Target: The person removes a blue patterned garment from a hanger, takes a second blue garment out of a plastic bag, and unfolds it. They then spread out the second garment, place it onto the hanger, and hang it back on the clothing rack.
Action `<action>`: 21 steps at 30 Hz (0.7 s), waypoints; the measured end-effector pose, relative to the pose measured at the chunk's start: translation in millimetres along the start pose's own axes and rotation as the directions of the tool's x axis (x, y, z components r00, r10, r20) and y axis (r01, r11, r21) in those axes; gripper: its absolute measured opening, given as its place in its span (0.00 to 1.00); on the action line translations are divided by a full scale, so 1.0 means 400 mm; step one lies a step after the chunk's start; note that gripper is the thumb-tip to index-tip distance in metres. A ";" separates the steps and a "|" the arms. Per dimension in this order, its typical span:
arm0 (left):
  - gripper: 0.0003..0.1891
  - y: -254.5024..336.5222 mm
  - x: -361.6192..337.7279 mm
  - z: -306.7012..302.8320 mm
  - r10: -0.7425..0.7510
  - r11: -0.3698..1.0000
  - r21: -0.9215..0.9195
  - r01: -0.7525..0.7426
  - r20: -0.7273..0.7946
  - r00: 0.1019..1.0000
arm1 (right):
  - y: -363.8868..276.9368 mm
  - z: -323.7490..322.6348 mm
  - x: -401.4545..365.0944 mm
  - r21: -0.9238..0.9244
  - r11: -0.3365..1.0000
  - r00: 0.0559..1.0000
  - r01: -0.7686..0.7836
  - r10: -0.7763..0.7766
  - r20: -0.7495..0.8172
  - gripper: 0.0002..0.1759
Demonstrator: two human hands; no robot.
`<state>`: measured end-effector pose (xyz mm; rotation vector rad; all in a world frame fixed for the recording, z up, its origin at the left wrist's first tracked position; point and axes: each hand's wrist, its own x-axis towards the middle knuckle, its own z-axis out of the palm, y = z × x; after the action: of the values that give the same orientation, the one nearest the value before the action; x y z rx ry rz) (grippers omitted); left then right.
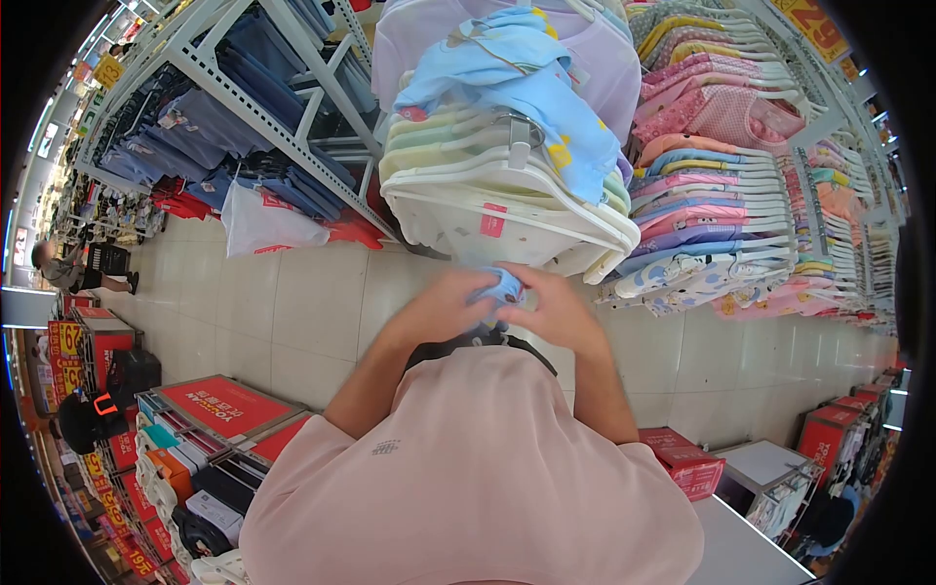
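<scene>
In front of my waist, my left hand (444, 308) and my right hand (554, 310) close from either side on a small bunched piece of light blue printed cloth (504, 289). Its full shape is hidden between my fingers. Just beyond hangs a row of pale garments on white hangers (556, 192), the nearest a white top (439, 216) with a pink tag (493, 220). A light blue printed garment (487, 68) lies draped loosely over the hangers. Behind it is a lilac top (600, 58).
Pink and blue patterned clothes (697, 219) hang close together on the right. A metal rack (263, 112) with dark blue garments stands on the left. Red-topped display boxes (224, 405) are beside me at lower left. A person (66, 268) is far left on the tiled floor (312, 302).
</scene>
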<state>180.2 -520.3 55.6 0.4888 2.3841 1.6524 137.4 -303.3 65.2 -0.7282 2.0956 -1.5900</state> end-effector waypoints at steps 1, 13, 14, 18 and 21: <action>0.11 0.008 0.001 0.000 0.015 0.999 0.039 -0.014 -0.006 1.000 | 0.003 0.017 0.002 0.031 0.999 1.000 -0.009 0.009 0.007 0.24; 0.15 0.033 -0.003 0.055 -0.150 0.985 0.048 0.163 -0.205 0.967 | 0.054 0.008 0.019 0.068 0.995 0.995 -0.074 0.078 -0.055 0.18; 0.18 0.033 -0.005 0.061 -0.154 0.985 0.033 0.167 -0.241 0.958 | 0.055 0.008 0.017 0.091 0.993 0.992 -0.076 0.084 -0.096 0.17; 0.32 -0.011 0.002 0.058 0.038 0.985 0.171 0.008 -0.265 0.964 | 0.075 -0.016 0.005 0.272 0.959 0.996 -0.081 0.086 -0.006 0.15; 0.38 -0.041 -0.004 0.037 0.017 0.957 0.291 0.020 -0.126 0.992 | 0.079 -0.031 -0.001 0.347 0.937 0.999 -0.037 0.033 0.018 0.15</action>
<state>184.3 -513.2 34.9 0.4386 2.7391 1.3727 125.3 -287.2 38.2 -0.5709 1.7386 -1.8630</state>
